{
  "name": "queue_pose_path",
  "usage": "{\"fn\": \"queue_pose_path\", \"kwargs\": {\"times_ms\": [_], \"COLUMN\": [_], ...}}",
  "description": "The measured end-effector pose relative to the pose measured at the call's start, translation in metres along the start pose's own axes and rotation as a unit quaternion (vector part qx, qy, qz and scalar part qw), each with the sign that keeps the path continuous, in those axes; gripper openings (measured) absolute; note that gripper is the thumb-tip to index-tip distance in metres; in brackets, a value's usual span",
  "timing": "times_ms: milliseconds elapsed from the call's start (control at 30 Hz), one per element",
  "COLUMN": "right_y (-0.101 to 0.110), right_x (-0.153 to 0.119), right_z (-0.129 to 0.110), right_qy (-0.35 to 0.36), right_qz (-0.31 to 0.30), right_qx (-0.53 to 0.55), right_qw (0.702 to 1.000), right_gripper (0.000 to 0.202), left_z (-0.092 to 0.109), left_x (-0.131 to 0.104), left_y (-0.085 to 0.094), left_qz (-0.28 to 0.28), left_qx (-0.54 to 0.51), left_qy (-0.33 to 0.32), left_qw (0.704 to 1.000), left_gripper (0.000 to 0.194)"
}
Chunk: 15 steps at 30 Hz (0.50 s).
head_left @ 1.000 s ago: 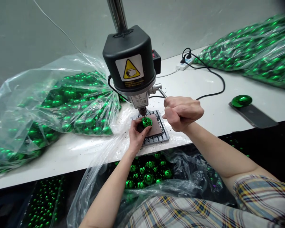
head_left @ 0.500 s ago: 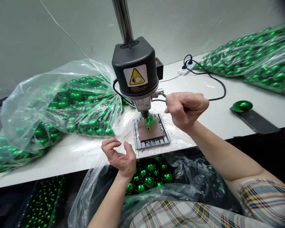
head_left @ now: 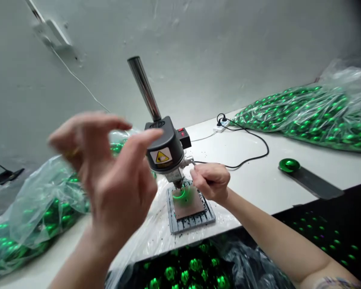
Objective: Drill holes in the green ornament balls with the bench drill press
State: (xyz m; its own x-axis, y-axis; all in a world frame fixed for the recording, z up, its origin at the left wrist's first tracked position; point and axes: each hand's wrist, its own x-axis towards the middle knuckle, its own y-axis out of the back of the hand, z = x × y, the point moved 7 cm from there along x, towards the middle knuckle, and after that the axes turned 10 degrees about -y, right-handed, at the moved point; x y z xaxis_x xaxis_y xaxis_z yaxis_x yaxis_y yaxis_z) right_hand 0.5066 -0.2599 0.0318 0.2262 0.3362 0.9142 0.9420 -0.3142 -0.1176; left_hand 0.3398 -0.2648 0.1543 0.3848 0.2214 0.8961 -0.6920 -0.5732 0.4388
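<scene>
My left hand [head_left: 111, 176] is raised close to the camera, blurred, its thumb and fingers apart and nothing between them. It covers part of the drill press [head_left: 165, 144], a black bench machine with a yellow warning label. My right hand [head_left: 212, 181] is closed around the end of the thin feed lever [head_left: 191, 160] at the machine's right side. Below the chuck [head_left: 178, 183], a green blurred curve, perhaps spinning, shows over a brown board [head_left: 189, 208] with a small dark hole. The board lies on the grey slotted base [head_left: 195, 226], strewn with dark chips.
Clear bags of shiny green balls lie at the left [head_left: 48, 220] and the right back [head_left: 313, 112]. A phone [head_left: 319, 182] with a green shiny disc [head_left: 289, 165] on it rests at right. A power strip [head_left: 222, 125] feeds a black cable. More green balls [head_left: 195, 265] are below the table edge.
My left hand has risen from beside the base to near the camera. My right hand stays on the lever. The view has tilted up, showing more wall and the column's top.
</scene>
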Motion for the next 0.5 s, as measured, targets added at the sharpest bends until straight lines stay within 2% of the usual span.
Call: {"fn": "queue_pose_path", "kwargs": {"times_ms": [33,100,167,233,300,400,500], "right_y": [-0.001,-0.001,-0.002,-0.002,-0.002,-0.002,-0.001], "right_x": [0.0,0.0,0.001,0.001,0.002,0.003,0.004], "right_z": [0.0,0.001,0.001,0.001,0.001,0.001,0.0], "right_qy": [0.001,0.002,0.002,0.003,0.002,0.001,0.003], "right_qz": [0.0,0.0,-0.002,-0.006,-0.008,-0.008,-0.006], "right_qx": [0.002,0.003,0.003,0.001,-0.004,-0.013,-0.016], "right_qw": [1.0,1.0,1.0,1.0,1.0,1.0,1.0], "right_gripper": [0.045,0.046,0.048,0.049,0.048,0.049,0.048], "left_z": [0.01,0.019,0.012,0.004,-0.003,-0.014,-0.033], "left_x": [0.028,0.071,0.094,0.1,0.098,0.091,0.084], "left_y": [-0.016,-0.055,-0.102,-0.143,-0.172,-0.2,-0.217], "left_qz": [-0.064,-0.18,-0.321,-0.427,-0.489,-0.546,-0.569], "left_qx": [0.037,0.08,0.125,0.159,0.191,0.228,0.235], "left_qy": [-0.068,-0.142,-0.151,-0.154,-0.16,-0.148,-0.126], "left_qw": [0.995,0.97,0.927,0.877,0.836,0.792,0.778], "left_gripper": [0.028,0.028,0.029,0.029,0.032,0.036,0.037]}}
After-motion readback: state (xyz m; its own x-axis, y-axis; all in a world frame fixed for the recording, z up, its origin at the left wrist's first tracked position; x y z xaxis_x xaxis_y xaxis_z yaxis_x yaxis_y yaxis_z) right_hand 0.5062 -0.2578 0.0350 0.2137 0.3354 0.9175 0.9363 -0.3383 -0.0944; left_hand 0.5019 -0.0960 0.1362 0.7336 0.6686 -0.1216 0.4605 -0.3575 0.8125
